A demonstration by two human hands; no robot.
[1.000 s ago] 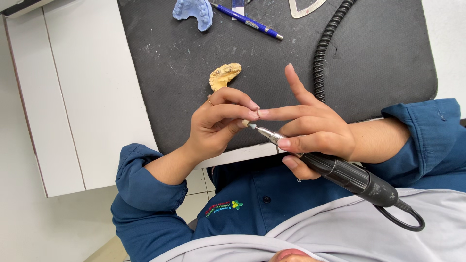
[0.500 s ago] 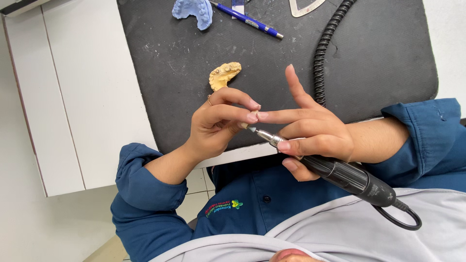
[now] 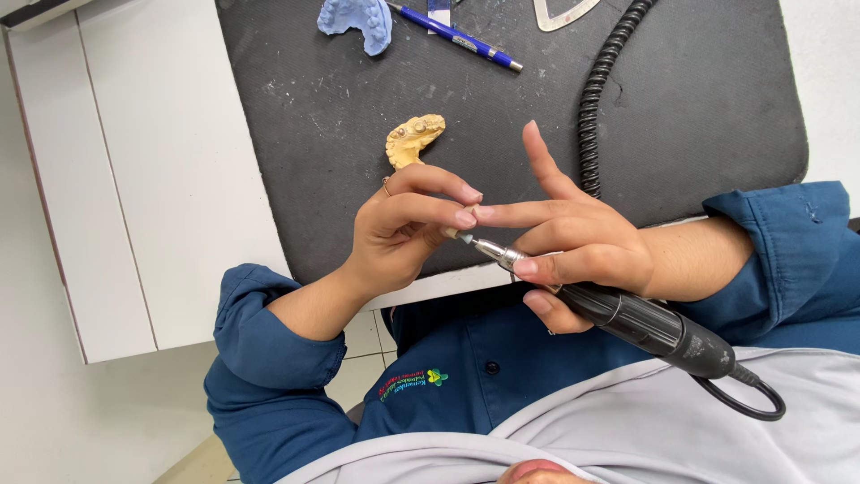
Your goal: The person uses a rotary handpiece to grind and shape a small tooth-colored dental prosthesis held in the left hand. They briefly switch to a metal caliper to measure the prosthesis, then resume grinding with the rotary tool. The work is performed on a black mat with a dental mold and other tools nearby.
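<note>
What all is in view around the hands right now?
Work mat: one, black, on the white bench.
Dental cast: one, yellow, on the mat above the hands.
Dental cast: one, blue, top edge.
Pen: one, blue, beside the blue cast.
Coiled cord: one, black, across the mat.
Rotary handpiece: one, black, right hand.
Small piece: one, tan, at the bur tip.
Left hand: fingers pinch the small piece.
Right hand: grips the handpiece.

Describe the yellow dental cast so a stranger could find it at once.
Start at the black mat covering the bench. Near its middle, just beyond the left hand, lies the yellow dental cast. The only other cast, the blue cast, sits at the far edge.
</note>
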